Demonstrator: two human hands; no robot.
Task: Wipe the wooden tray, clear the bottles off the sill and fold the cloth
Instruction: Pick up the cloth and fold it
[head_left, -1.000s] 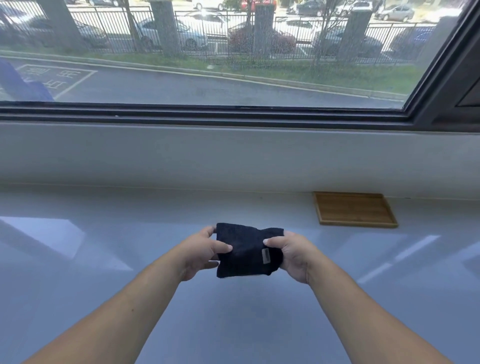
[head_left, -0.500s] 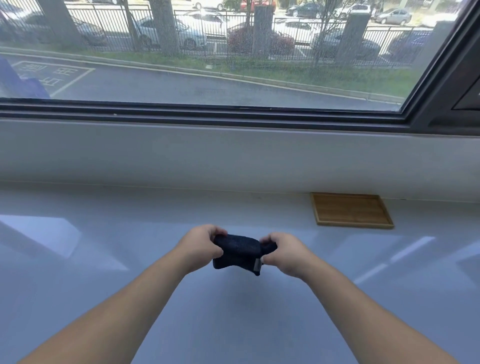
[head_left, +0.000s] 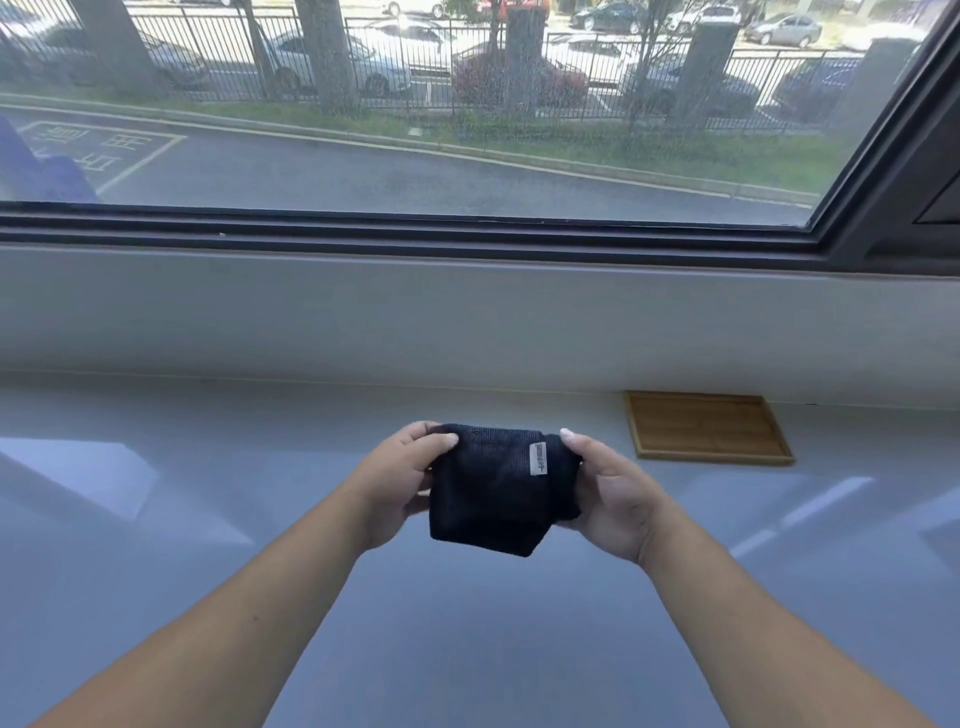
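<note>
Fold step in hand. Left hand (head_left: 400, 480) and right hand (head_left: 610, 499) each pinch a side of the dark cloth (head_left: 493, 493), held above the sill (head_left: 156, 519) as a small packet (label up). Next: set it down flat. Beyond, the tray (head_left: 709, 427) sits bare; no bottles in view.

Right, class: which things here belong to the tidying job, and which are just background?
Part of the job:
dark cloth, held folded by left hand and right hand
wooden tray
white sill

Just there:
window
parked cars outside
</note>
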